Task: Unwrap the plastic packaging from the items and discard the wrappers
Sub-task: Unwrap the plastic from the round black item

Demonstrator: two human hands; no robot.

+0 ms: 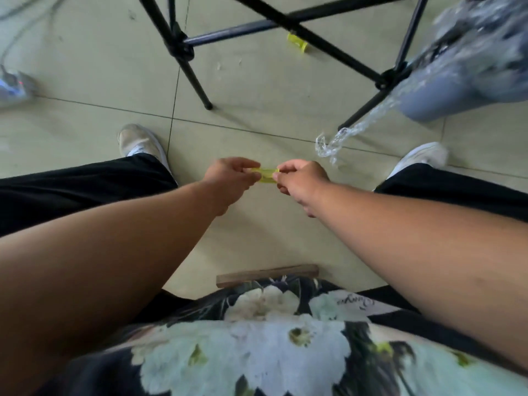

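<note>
From my remote seat I see both hands held out over the floor (257, 238), between the two knees. The left hand (228, 181) pinches one end of a small yellow item (265, 175) with thumb and fingers, and the right hand (303, 182) pinches the other end the same way, so the item is in the air between them, not resting on anything. I cannot tell if a wrapper is still around it; any film is too thin to see here. The main risk, I think, is that the item slips out when the two hands pull apart, because each grip covers only a small edge; it would then fall and could roll under the black stand (285, 24), where a second yellow piece (297, 42) already lies. Another risk is that a loose wrapper drops on the floor and not into the grey bin (445, 90) at the upper right, which is well apart from the hands; a strip of clear plastic (334, 142) already hangs from it down to the floor. About writing: the flowered shirt (257, 338) has a small cursive word near its hem, but it is upside down and I cannot read it. No brand is visible on the item.
</note>
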